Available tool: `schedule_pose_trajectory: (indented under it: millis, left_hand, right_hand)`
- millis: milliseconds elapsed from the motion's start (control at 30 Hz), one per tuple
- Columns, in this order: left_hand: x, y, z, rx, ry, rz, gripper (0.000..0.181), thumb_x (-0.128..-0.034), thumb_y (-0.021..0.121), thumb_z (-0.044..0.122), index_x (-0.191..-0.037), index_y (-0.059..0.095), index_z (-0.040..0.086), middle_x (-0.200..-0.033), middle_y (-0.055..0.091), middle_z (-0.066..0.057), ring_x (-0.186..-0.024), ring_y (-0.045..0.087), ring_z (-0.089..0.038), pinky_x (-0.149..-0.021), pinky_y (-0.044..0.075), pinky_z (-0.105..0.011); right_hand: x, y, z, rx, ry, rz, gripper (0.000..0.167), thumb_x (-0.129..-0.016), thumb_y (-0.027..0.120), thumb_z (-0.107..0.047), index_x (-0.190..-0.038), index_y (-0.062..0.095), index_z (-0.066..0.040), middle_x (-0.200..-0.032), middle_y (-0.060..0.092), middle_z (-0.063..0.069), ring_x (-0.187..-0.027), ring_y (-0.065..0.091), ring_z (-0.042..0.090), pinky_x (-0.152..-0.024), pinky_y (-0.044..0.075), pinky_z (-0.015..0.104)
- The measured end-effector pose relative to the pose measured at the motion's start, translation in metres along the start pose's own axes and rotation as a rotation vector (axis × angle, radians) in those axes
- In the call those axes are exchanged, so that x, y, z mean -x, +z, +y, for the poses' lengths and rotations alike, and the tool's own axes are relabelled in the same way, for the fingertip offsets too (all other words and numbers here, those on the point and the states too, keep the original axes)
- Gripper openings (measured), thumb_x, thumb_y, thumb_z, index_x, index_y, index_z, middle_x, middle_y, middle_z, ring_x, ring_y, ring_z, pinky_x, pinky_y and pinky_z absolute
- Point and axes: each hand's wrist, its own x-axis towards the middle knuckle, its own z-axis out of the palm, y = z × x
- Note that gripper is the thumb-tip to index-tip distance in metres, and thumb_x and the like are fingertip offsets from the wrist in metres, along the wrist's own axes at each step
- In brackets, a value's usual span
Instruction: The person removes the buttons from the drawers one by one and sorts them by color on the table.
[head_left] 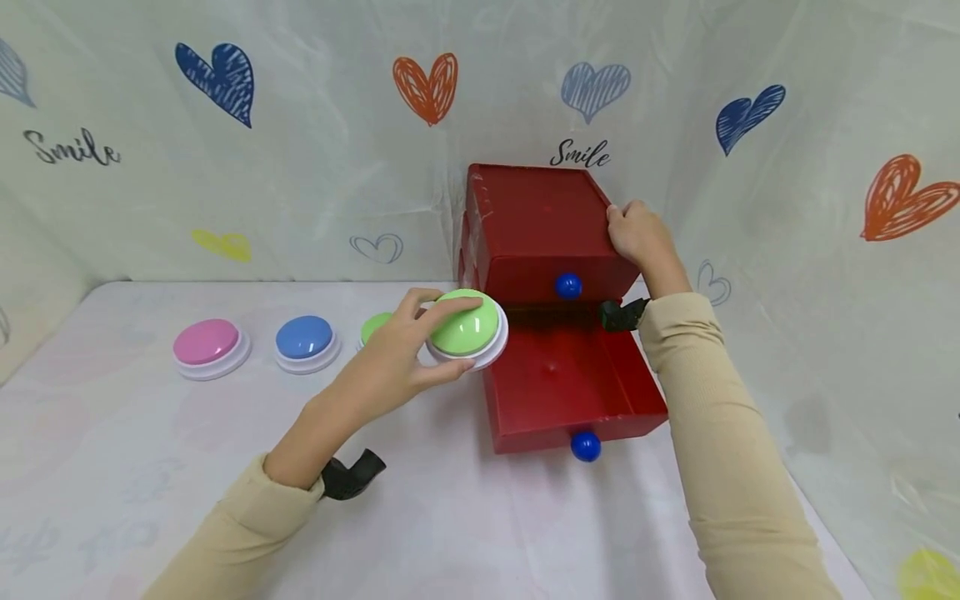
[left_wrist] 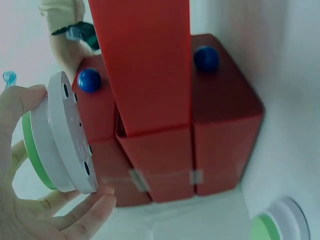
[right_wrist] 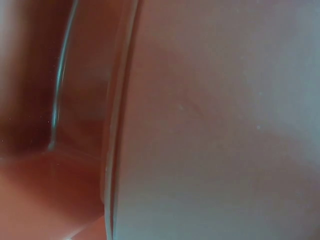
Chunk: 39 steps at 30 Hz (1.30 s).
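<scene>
My left hand point(head_left: 393, 354) holds a green push button point(head_left: 463, 327) with a white base, thumb on one side and fingers on the other. It is raised just left of an open red drawer point(head_left: 540, 404) with a blue knob. The left wrist view shows the underside of its white base point(left_wrist: 65, 132). My right hand point(head_left: 643, 242) grips the top right edge of the red drawer cabinet point(head_left: 540, 208); its far fingers are hidden. Only red plastic surfaces point(right_wrist: 215, 115) fill the right wrist view, close up.
On the white table point(head_left: 420, 517) to the left sit a pink button point(head_left: 206, 342), a blue button point(head_left: 303, 337) and another green button point(head_left: 373, 323), partly behind my left hand. A heart-printed sheet point(head_left: 315, 150) hangs behind the cabinet and along the right.
</scene>
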Motion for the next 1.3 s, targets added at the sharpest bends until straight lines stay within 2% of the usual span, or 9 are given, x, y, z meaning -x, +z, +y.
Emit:
schedule_pose_trajectory:
  millis: [167, 300, 567, 667, 800, 1000, 1300]
  left_hand:
    - [0.011, -0.009, -0.012, 0.02, -0.018, 0.037, 0.061, -0.0813, 0.071, 0.031, -0.135, 0.043, 0.034, -0.131, 0.039, -0.008, -0.113, 0.051, -0.029, -0.087, 0.051, -0.044]
    - [0.019, -0.015, -0.023, 0.024, -0.058, 0.053, 0.061, -0.0806, 0.072, 0.031, -0.135, 0.044, 0.034, -0.131, 0.039, -0.009, -0.113, 0.051, -0.032, -0.089, 0.049, -0.049]
    - [0.031, -0.019, -0.04, 0.006, -0.108, 0.054, 0.062, -0.0803, 0.073, 0.03, -0.136, 0.044, 0.029, -0.13, 0.041, -0.014, -0.112, 0.049, -0.035, -0.089, 0.046, -0.055]
    - [0.037, -0.018, -0.045, 0.003, -0.118, 0.056, 0.062, -0.0802, 0.073, 0.03, -0.136, 0.045, 0.028, -0.128, 0.042, -0.014, -0.108, 0.05, -0.032, -0.087, 0.046, -0.054]
    - [0.044, -0.017, -0.053, 0.01, -0.118, 0.062, 0.062, -0.0798, 0.073, 0.029, -0.135, 0.045, 0.026, -0.126, 0.043, -0.012, -0.101, 0.05, -0.027, -0.083, 0.046, -0.047]
    - [0.052, -0.015, -0.063, 0.008, -0.141, 0.038, 0.063, -0.0797, 0.073, 0.028, -0.135, 0.045, 0.021, -0.125, 0.044, -0.014, -0.1, 0.05, -0.027, -0.082, 0.046, -0.043]
    - [0.061, -0.009, -0.075, 0.02, -0.172, -0.017, 0.063, -0.081, 0.072, 0.033, -0.136, 0.045, 0.018, -0.127, 0.043, -0.019, -0.108, 0.05, -0.035, -0.086, 0.047, -0.051]
  right_hand:
    - [0.0, 0.0, 0.0, -0.002, -0.004, -0.002, 0.054, -0.1, 0.019, -0.036, -0.124, 0.041, 0.007, -0.112, 0.05, 0.024, -0.1, 0.05, 0.036, -0.087, 0.042, 0.048]
    - [0.0, 0.0, 0.0, -0.002, -0.005, -0.001, 0.054, -0.1, 0.019, -0.036, -0.124, 0.041, 0.007, -0.112, 0.049, 0.023, -0.1, 0.049, 0.036, -0.087, 0.042, 0.048]
    - [0.0, 0.0, 0.0, -0.007, 0.001, -0.003, 0.054, -0.1, 0.019, -0.037, -0.124, 0.041, 0.006, -0.111, 0.05, 0.023, -0.099, 0.05, 0.035, -0.085, 0.043, 0.048]
    - [-0.001, 0.0, 0.0, -0.005, 0.002, -0.005, 0.055, -0.1, 0.019, -0.037, -0.124, 0.041, 0.006, -0.11, 0.05, 0.022, -0.098, 0.05, 0.035, -0.085, 0.044, 0.047]
    - [-0.001, 0.001, 0.0, -0.005, -0.003, -0.002, 0.054, -0.1, 0.019, -0.037, -0.124, 0.042, 0.006, -0.11, 0.05, 0.022, -0.098, 0.05, 0.035, -0.084, 0.043, 0.047]
    - [-0.001, 0.001, -0.001, 0.001, -0.004, -0.001, 0.054, -0.1, 0.019, -0.037, -0.123, 0.042, 0.006, -0.11, 0.049, 0.022, -0.098, 0.049, 0.035, -0.086, 0.043, 0.048]
    - [-0.002, 0.001, 0.0, 0.001, -0.003, 0.007, 0.053, -0.1, 0.019, -0.036, -0.123, 0.041, 0.007, -0.111, 0.049, 0.023, -0.1, 0.049, 0.036, -0.088, 0.041, 0.049]
